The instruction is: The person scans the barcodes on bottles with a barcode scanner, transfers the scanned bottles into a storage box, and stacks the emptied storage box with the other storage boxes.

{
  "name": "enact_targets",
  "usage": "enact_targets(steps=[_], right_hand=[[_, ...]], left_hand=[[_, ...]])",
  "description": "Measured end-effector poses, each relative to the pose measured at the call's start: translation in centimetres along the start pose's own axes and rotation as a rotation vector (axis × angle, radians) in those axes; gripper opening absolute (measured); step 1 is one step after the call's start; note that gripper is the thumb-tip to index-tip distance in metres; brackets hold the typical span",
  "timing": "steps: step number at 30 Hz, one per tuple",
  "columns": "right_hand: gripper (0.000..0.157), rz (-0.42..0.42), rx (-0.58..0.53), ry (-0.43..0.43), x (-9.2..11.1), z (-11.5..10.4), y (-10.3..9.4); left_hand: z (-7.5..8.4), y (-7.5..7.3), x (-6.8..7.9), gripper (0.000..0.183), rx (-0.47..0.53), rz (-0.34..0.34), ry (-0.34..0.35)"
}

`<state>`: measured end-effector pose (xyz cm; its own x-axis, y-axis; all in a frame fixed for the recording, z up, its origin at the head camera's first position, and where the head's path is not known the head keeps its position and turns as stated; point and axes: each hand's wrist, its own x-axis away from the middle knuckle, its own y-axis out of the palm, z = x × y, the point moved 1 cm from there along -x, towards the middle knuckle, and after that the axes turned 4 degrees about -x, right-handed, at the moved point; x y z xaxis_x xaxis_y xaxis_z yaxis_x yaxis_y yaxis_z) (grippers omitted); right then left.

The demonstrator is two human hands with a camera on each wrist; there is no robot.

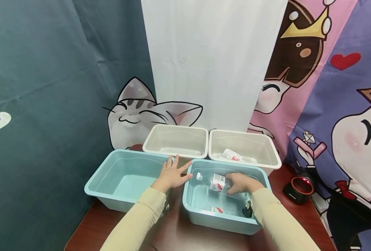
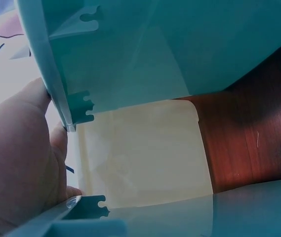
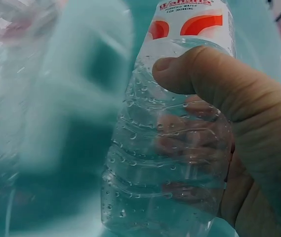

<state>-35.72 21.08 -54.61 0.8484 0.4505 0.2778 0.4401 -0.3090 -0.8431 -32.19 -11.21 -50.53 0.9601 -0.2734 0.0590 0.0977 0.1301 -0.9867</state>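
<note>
Now R hand (image 1: pixel 243 183) round bottle (image 1: pixel 217 182)

"What is the person wearing?"

"Long sleeves in a pale cream-yellow, on both arms: the left sleeve (image 1: pixel 135 218) and the right sleeve (image 1: pixel 279 223). The cloth looks soft and plain, with no print."

"Anything at the cuffs?"

"A small dark object (image 1: pixel 247 210) sits by the right cuff, possibly a wrist-worn device; it is too small to tell. Both hands are bare."

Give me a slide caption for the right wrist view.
Right hand grips a clear plastic water bottle with a red-and-white label, over a teal bin.
</note>
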Motion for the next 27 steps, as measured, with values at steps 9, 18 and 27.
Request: enact_targets(steps=[9, 18, 27], right_hand=[[0.077, 0.044, -0.066, -0.027, 0.3, -0.4, -1.2], [0.06, 0.116, -0.155, -0.093, 0.5, -0.3, -2.0], [0.058, 0.16, -0.273, -0.184, 1.0, -0.2, -2.8]], left_hand=[[0.1, -0.1, 0.1, 0.065, 0.003, -0.008, 0.0], [0.1, -0.1, -0.1, 0.063, 0.008, -0.012, -0.002], [0.0, -0.1, -0.2, 0.066, -0.001, -0.016, 0.003]])
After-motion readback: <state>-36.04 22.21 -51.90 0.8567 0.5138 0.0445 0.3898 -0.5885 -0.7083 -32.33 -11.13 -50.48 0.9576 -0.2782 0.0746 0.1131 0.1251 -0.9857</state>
